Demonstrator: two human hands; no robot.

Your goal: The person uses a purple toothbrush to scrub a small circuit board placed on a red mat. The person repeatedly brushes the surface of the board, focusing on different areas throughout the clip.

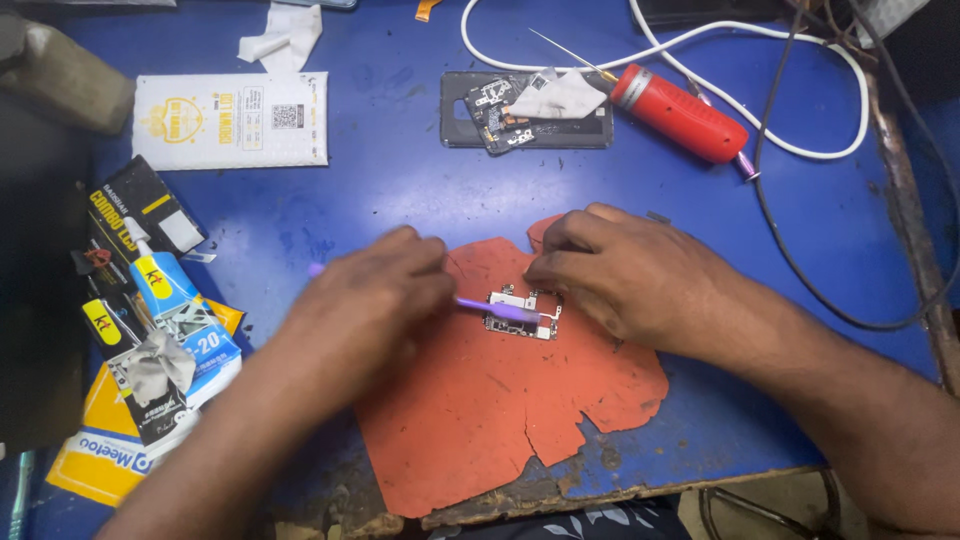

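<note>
Single head-worn view, looking steeply down, close over blue worktable [400,180], near edge at bottom

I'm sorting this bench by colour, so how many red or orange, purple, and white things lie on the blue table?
Red or orange: 2, the torn mat and the screwdriver handle.
Purple: 1, the thin tool in the left hand, over the small circuit board that the right hand steadies.
White: 2, the cable and the flat packet.
Total: 5.
</note>
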